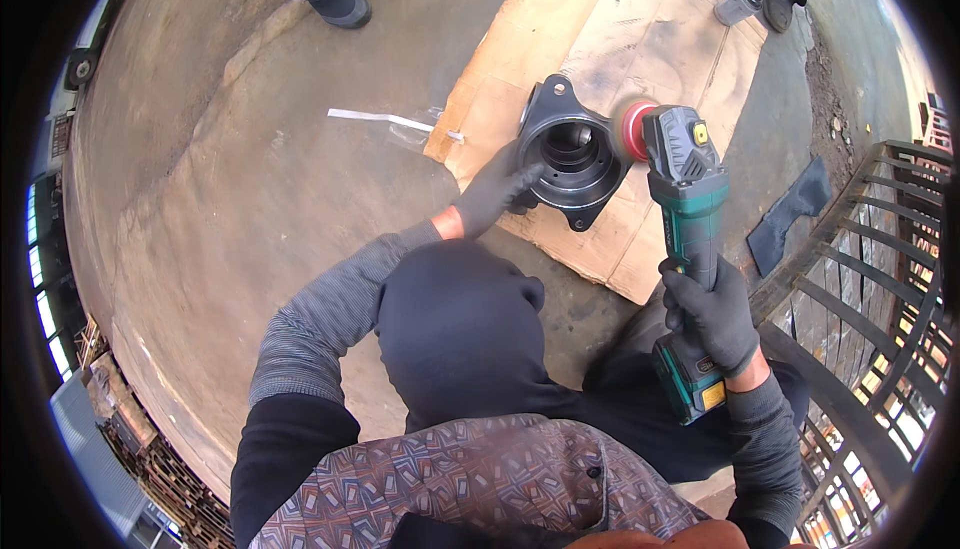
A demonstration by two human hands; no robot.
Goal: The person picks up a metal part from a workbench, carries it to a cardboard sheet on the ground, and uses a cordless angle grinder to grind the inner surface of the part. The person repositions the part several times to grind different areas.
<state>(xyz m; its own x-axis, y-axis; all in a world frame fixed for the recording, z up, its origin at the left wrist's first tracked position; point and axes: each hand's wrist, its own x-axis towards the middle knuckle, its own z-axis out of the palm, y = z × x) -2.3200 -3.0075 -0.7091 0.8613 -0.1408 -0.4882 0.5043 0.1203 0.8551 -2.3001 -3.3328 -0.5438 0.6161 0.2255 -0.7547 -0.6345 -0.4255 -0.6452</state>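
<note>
A black metal housing with a round bore and lugged flange rests on the cardboard in front of me. My left hand, in a dark glove, grips its left side, fingers over the rim. In my gloved right hand is a green and grey cordless angle grinder, held by its body with the battery end toward me. The red disc at its head meets, or nearly meets, the housing's upper right edge; its rim looks blurred. Whether the disc touches the metal I cannot tell.
Flattened cardboard covers the ground under the housing. A spray can stands near its far right corner, beside another person's shoe. A second shoe is at the far left. Black metal bars and a dark cloth-like piece lie to the right.
</note>
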